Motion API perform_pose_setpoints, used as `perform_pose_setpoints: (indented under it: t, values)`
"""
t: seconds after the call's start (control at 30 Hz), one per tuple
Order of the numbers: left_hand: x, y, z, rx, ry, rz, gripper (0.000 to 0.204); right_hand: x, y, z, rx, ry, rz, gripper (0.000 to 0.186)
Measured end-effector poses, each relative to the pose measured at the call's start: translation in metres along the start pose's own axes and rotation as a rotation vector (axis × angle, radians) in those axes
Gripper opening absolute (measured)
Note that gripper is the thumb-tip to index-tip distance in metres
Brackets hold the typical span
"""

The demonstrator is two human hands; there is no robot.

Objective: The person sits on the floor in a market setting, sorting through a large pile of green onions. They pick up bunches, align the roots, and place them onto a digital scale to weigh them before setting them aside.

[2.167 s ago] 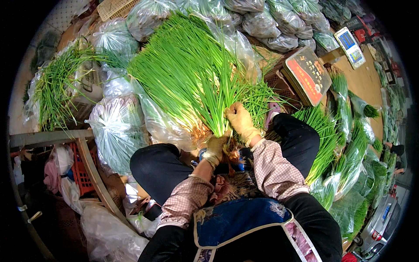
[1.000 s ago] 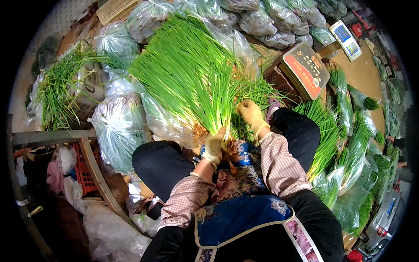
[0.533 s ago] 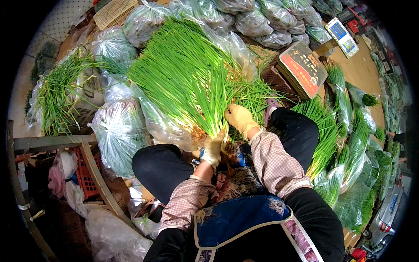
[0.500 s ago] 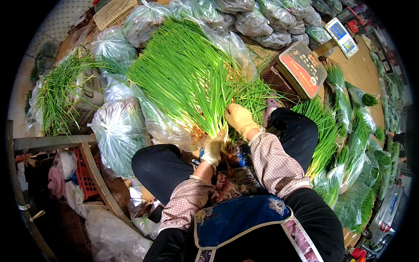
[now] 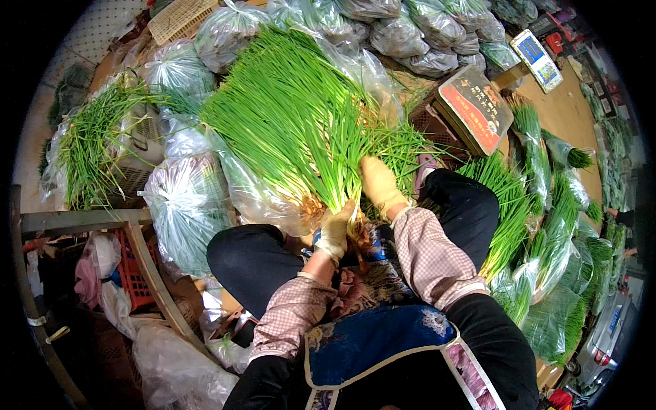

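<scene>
Looking down through the head view, I see the left hand (image 5: 334, 234) closed around the pale lower ends of a bunch of green stalks (image 5: 342, 184), probably because gripping there lets the leaves fan out freely. The bunch rests against the near side of a larger pile (image 5: 273, 116). The right hand (image 5: 380, 184) is just beside the stalks, fingers hidden; I cannot tell whether it pinches any. Clear plastic (image 5: 254, 195) borders the pile, likely as a liner.
</scene>
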State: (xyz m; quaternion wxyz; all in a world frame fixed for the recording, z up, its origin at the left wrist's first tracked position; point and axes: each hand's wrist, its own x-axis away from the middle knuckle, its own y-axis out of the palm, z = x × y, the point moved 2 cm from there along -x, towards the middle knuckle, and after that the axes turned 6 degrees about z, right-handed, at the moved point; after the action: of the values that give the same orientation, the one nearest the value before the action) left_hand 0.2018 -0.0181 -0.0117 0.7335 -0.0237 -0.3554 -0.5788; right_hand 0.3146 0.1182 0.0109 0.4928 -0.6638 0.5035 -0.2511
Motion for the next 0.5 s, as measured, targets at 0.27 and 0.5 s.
perform_pose_setpoints:
  t: [0.27, 0.5]
  values:
    - [0.018, 0.017, 0.028, 0.265, -0.294, 0.045, 0.058, 0.009, -0.023, 0.065, -0.361, 0.666, -0.226, 0.05]
    - [0.013, 0.011, 0.009, 0.375, -0.279, 0.102, 0.046, -0.008, -0.017, -0.024, -0.181, -0.16, -0.021, 0.017]
